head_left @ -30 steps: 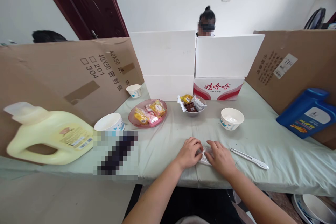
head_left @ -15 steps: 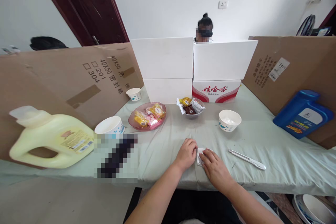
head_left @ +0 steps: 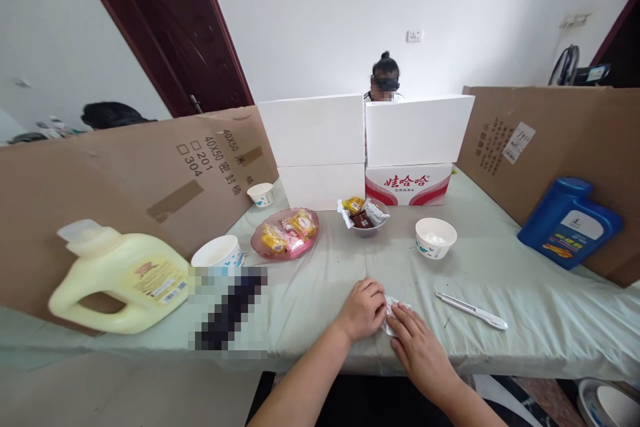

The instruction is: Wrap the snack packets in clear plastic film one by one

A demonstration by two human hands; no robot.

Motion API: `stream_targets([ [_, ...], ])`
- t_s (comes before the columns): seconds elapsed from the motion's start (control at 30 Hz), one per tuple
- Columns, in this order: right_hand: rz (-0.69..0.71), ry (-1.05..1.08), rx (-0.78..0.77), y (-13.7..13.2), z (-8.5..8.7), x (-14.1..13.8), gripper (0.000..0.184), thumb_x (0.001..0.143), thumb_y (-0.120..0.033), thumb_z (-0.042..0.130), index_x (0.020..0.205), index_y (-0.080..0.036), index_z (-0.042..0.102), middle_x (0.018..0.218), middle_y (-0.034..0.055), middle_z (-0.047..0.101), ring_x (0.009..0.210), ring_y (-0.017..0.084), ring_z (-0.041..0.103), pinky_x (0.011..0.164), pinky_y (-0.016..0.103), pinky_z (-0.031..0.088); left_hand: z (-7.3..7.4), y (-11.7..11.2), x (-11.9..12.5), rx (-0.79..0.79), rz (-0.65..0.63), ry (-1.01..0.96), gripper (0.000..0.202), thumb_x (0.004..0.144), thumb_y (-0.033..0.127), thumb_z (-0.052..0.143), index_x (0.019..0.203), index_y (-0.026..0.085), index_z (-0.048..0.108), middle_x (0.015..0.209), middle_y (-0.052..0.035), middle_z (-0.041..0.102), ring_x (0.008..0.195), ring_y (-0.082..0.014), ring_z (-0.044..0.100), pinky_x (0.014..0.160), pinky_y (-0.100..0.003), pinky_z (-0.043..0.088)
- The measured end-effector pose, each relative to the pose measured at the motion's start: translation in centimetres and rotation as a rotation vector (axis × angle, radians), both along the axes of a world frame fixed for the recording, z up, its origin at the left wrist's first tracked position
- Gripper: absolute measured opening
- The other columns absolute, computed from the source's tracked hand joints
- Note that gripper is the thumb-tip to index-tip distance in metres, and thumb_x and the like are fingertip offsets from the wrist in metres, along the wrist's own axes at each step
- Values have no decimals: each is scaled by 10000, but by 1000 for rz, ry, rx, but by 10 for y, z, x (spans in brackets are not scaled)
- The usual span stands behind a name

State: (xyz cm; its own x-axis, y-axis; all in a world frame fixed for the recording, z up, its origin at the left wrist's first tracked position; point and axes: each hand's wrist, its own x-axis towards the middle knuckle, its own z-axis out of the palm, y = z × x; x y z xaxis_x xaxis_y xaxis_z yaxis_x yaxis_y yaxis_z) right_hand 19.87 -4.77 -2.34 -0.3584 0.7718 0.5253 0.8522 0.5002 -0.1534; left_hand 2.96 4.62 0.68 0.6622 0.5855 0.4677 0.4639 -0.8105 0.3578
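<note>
A small, crinkled white-and-clear plastic packet (head_left: 391, 307) lies on the table cloth near the front edge, mostly covered by my hands. My left hand (head_left: 364, 309) is closed at the packet's left edge, its fingers curled and its thumb hidden. Resting on the packet's right part, my right hand (head_left: 416, 341) has its fingers stretched out and lying flat. To the right of my hands is a slim white utility knife (head_left: 471, 311). Beyond it stands a white paper bowl (head_left: 435, 240) with something whitish and clear inside.
Wrapped snacks fill a pink dish (head_left: 260, 248) and a clear bowl (head_left: 371, 231). Further left are a paper bowl (head_left: 216, 255) and a yellow jug (head_left: 120, 280); a blue bottle (head_left: 570, 223) is at right. White boxes (head_left: 320, 133) and cardboard (head_left: 200, 173) wall the table. A person (head_left: 385, 77) is behind.
The view has shifted, so the whole scene sits lower. My left hand has come over the packet's left edge, nearer my right hand, and less of the packet shows.
</note>
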Motion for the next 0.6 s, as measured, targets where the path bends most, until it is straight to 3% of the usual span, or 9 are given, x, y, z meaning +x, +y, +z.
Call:
stream_targets([
  [0.17, 28, 168, -226, -7, 20, -2, 245, 913, -120, 438, 957, -234, 651, 944, 35, 667, 901, 175, 614, 810, 328, 514, -2, 3, -2, -52, 98, -103, 138, 811, 128, 539, 905, 184, 623, 1006, -73, 613, 982, -218, 533, 905, -384, 455],
  [0.27, 94, 234, -271, 10, 42, 19, 240, 917, -141, 431, 865, -233, 646, 847, 20, 648, 808, 148, 613, 733, 268, 504, -4, 4, -2, -103, 152, -120, 158, 803, 101, 516, 879, 191, 621, 995, -69, 600, 962, -217, 538, 864, -375, 477],
  [0.37, -20, 239, -114, 52, 75, 61, 221, 935, -244, 432, 902, -220, 650, 918, 56, 661, 868, 174, 623, 789, 299, 505, -7, 4, -1, -100, 162, -99, 158, 777, 84, 530, 839, 196, 622, 998, -69, 595, 965, -225, 539, 864, -389, 477],
  [0.47, -350, 102, -83, 111, 105, 101, 223, 936, -263, 445, 979, -201, 655, 1056, 96, 645, 1027, 217, 585, 897, 365, 468, -9, 5, 1, -90, 175, -81, 165, 760, 70, 543, 839, 194, 619, 1009, -72, 592, 962, -231, 536, 863, -402, 474],
  [0.6, -482, 53, -206, 181, 114, 126, 204, 900, -311, 571, 1023, -162, 637, 1055, 84, 634, 957, 203, 604, 828, 379, 509, -10, 6, 2, -85, 183, -67, 177, 741, 48, 546, 829, 188, 610, 965, -69, 596, 926, -226, 533, 833, -388, 476],
])
